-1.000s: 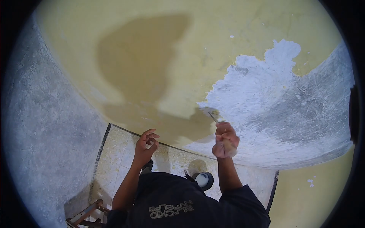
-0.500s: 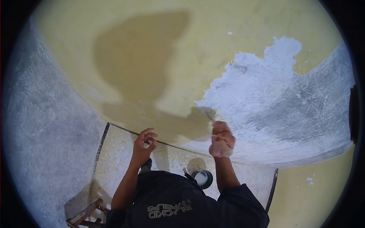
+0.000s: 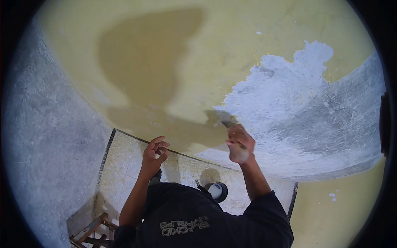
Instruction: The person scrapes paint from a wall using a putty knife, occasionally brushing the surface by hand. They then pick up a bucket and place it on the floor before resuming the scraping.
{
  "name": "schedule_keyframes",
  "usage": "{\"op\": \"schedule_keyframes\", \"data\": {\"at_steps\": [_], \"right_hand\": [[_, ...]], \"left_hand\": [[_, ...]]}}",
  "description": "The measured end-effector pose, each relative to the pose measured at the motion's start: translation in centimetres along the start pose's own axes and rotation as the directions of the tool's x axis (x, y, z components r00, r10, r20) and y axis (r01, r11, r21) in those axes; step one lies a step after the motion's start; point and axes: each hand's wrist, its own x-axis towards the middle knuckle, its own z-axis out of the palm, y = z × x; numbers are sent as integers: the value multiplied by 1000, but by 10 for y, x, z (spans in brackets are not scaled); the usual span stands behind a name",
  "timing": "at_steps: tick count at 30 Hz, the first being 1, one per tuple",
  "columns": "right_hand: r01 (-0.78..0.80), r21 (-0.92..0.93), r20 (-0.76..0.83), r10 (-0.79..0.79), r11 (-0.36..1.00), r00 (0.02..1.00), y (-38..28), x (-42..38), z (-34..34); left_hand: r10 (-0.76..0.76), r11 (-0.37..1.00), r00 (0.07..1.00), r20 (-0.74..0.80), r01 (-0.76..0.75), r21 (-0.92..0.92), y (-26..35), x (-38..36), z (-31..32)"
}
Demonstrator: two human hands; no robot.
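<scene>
My right hand (image 3: 240, 144) is wrapped round the handle of a scraper (image 3: 228, 121), whose blade is at the lower left edge of the bare whitish patch (image 3: 281, 91) on the yellow wall (image 3: 240, 25). The blade is partly in shadow and a little blurred. My left hand (image 3: 155, 153) hangs near the wall's bottom edge, its fingers curled but apart, with nothing in it.
A grey wall (image 3: 49, 115) stands at the left. Below are the floor (image 3: 128, 161) with pale flakes, a dark round container (image 3: 223, 192) with white contents, and a wooden stool (image 3: 93, 228) at the bottom left. A dark object (image 3: 385, 124) stands at the right edge.
My right hand has moved slightly up with the scraper, and its forearm leans more. Part of the yellow edge by the blade now looks paler. The view has shifted a little.
</scene>
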Motion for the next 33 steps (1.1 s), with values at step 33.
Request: {"op": "schedule_keyframes", "data": {"at_steps": [33], "right_hand": [[31,63,-128,-22,998,992,-31,9,-41]], "left_hand": [[91,995,978,188,-98,25,9,5,42]]}}
